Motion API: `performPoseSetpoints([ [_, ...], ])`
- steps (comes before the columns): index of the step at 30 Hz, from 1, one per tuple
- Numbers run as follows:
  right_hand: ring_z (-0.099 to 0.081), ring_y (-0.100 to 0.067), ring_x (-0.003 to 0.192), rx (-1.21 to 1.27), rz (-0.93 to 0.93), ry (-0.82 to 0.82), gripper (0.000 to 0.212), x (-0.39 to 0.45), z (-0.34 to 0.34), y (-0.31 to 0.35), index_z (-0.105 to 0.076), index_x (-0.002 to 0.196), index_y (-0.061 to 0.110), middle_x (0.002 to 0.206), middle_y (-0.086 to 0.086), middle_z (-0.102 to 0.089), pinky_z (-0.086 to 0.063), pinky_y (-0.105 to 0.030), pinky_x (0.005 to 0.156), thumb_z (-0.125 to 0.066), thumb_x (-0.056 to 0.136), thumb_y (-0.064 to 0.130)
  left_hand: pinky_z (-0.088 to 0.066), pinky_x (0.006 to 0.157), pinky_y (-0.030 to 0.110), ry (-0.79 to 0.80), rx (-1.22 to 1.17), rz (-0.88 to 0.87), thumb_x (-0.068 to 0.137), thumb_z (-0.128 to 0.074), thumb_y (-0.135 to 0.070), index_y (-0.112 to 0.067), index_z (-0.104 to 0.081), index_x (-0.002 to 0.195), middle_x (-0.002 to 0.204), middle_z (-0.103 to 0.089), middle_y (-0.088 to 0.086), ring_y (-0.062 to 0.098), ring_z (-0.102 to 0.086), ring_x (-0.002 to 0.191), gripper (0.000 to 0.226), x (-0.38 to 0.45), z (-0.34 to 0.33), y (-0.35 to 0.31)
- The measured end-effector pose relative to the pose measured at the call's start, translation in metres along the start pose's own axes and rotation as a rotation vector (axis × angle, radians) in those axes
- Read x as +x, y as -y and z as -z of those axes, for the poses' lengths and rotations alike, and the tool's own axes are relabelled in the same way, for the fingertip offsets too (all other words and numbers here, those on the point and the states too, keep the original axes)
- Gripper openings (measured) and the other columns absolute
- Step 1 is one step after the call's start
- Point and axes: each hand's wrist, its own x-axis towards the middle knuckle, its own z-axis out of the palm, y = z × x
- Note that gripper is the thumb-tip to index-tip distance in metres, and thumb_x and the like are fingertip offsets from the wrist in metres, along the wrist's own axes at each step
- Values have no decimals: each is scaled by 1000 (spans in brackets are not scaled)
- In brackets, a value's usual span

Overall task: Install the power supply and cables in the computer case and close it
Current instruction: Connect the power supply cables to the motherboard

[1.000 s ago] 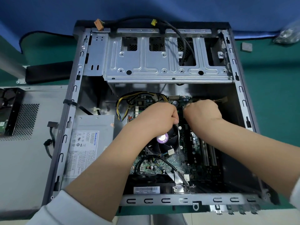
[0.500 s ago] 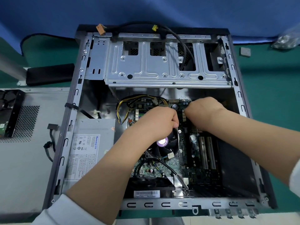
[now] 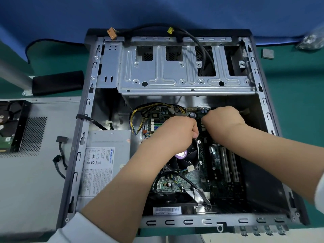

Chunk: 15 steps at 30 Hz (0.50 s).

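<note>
Grey steel case (image 3: 94,109): lies open on its side on the green bench (image 3: 298,102), side panel off.
PSU (image 3: 105,155): seated in the case's left bay, label up, against the left wall.
Cables (image 3: 140,111): a yellow-and-black bundle loops over the board's far left corner; where it ends is hidden.
Board (image 3: 215,165): green, on the case floor, right of the PSU.
Fan (image 3: 182,158): black, purple centre label, partly under the left wrist.
Left hand (image 3: 177,132): fingers curled, knuckles up, over the board just beyond the fan; grip closed, what it holds is hidden.
Right hand (image 3: 222,121): fingers curled downward at the board's far edge, almost touching the left hand; grip closed, contents cannot be told.
Drive cage (image 3: 175,72): bare metal, spans the far end of the case.
Black cable (image 3: 205,53): runs over the case's far rim and drops into a cage opening.
Plugs: orange plug (image 3: 112,33) and yellow plug (image 3: 171,30) rest on the far rim.
Panel (image 3: 40,137): grey, perforated patch, flat on the bench just left of the case.
Hard drive (image 3: 10,127): in a black frame on the panel's left part.
</note>
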Motion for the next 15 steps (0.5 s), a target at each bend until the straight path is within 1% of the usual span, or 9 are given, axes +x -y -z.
performPoseSetpoints([
  [2,-62,-25,101,26,-13,-26,23,-3,-2,-5,-63,101,17,108,0,-63,-38,-30,64,-50,86,5,-27,51,18,-4,-7,0,95,-53,-17,-21,-65,97,72,-47,-12,3,-39,61,12,-1,0,0],
  [5,-62,-25,99,14,-29,-8,22,-2,-1,-4,-62,99,17,106,0,-63,-39,-30,62,-50,86,4,-29,53,22,-5,-7,-4,95,-53,-18,-21,-65,98,73,-48,-9,10,-42,66,12,-2,0,-1],
  [8,-62,-24,100,-66,-17,22,26,5,0,8,-63,103,16,109,2,-64,-40,-29,61,-49,87,1,-33,62,26,-8,-6,-8,95,-53,-18,-21,-65,98,79,-52,-6,13,-44,76,13,-3,-1,-1],
  [9,-62,-24,101,-82,-11,20,28,6,0,9,-63,105,16,110,2,-64,-41,-28,60,-48,87,1,-33,65,27,-10,-11,-7,95,-53,-17,-20,-65,98,78,-52,-6,14,-45,77,13,-3,-1,-1],
  [11,-63,-23,100,-93,4,14,27,4,-3,6,-63,104,18,108,3,-64,-36,-26,54,-49,87,2,-33,66,26,-5,-14,-4,96,-53,-16,-19,-65,98,75,-52,-6,15,-46,78,13,-3,-1,0],
  [13,-64,-23,97,-101,8,15,23,-2,-4,3,-63,97,19,104,3,-65,-32,-26,49,-50,86,3,-34,67,24,-2,-9,-4,96,-53,-15,-18,-66,100,80,-55,-3,15,-48,80,14,-3,0,-1],
  [15,-63,-23,99,-76,-17,27,25,-6,-6,4,-63,101,18,107,3,-65,-37,-28,57,-48,88,4,-35,69,24,-1,-21,1,96,-53,-14,-18,-66,101,81,-56,-5,14,-49,82,15,-3,1,-1],
])
